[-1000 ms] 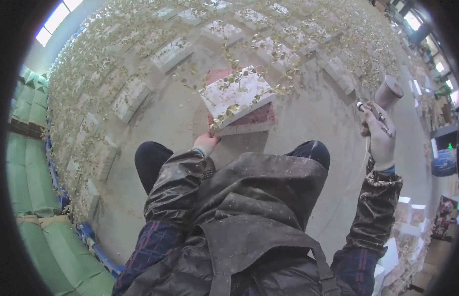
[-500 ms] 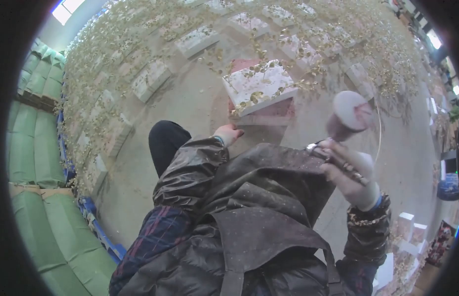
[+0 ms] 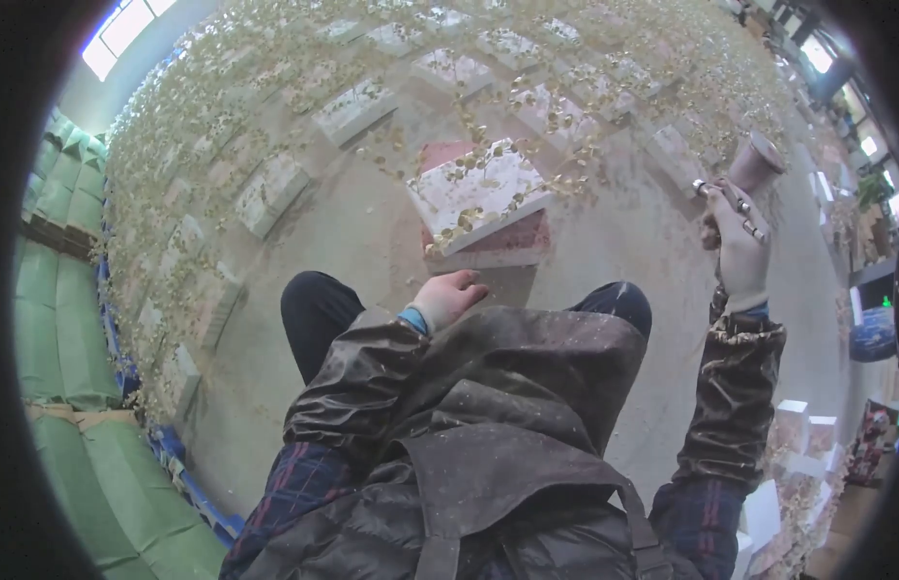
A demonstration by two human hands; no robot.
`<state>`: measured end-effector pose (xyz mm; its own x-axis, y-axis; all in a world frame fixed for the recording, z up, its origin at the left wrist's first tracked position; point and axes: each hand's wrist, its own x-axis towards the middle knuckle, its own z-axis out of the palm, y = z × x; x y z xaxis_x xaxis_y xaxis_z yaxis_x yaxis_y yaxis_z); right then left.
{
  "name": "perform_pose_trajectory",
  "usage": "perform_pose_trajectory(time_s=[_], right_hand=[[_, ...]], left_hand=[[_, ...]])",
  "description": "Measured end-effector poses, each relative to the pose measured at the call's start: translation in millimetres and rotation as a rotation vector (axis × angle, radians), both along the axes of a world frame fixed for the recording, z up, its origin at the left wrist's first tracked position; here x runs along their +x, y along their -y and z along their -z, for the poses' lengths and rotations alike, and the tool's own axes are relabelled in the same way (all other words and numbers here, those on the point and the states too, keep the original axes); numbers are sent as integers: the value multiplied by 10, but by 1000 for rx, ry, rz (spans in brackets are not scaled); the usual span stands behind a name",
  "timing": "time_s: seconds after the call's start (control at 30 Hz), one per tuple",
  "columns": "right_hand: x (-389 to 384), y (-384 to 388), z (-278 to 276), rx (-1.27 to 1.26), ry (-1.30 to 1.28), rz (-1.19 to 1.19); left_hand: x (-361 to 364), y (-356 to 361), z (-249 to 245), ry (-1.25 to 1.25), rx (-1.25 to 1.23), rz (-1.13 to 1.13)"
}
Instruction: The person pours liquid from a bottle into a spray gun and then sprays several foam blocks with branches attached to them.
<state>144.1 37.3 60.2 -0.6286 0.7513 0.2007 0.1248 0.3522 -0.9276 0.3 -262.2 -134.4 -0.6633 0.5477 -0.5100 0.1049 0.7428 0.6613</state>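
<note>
My right hand (image 3: 742, 232), in a pale glove, is wrapped round a spray gun (image 3: 703, 187) out to the right. The gun's pinkish cup (image 3: 757, 162) tilts away from me. In front of my knees, a white block (image 3: 483, 193) lies on a pinkish block (image 3: 522, 235), with golden leafy sprigs (image 3: 459, 224) across its top. My left hand (image 3: 444, 300), its fingertips bare, is just short of the blocks' near edge. Its fingers are loosely bent and a little apart, with nothing visible in them.
Rows of white blocks (image 3: 272, 196) with golden-leaved branches cover the floor ahead and to the left. Green wrapped stacks (image 3: 67, 300) stand along the left, beside blue pallets (image 3: 169, 449). More white blocks (image 3: 793, 425) sit at lower right, near a blue container (image 3: 873, 334).
My right hand has swung the spray gun outward to the right, away from the blocks. My left hand has drawn back slightly from the blocks' near edge. The view has shifted.
</note>
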Motion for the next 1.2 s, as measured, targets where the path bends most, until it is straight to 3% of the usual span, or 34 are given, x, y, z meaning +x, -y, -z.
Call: perform_pose_trajectory(time_s=[0.07, 0.2, 0.27, 0.37, 0.47, 0.57, 0.67, 1.2], right_hand=[[-17, -98, 17, -3, -4, 51], [58, -6, 88, -11, -50, -244], [29, 179, 119, -14, -44, -427], [-7, 467, 48, 140, 24, -485], [40, 515, 338, 225, -159, -654], [93, 557, 362, 312, -104, -702], [65, 644, 326, 264, 1, -639], [-87, 618, 412, 245, -60, -631]], left_hand=[[80, -84, -191, -35, 153, -1], [267, -479, -783, -309, 715, -23], [308, -723, -1132, -645, 1090, 106], [381, -1100, -1486, -1045, 1208, 178], [473, -1160, -1630, -1267, 1042, 177], [494, -1045, -1649, -1280, 908, 346], [489, -1042, -1509, -1298, 884, 371], [328, -979, -1592, -1263, 938, 383]])
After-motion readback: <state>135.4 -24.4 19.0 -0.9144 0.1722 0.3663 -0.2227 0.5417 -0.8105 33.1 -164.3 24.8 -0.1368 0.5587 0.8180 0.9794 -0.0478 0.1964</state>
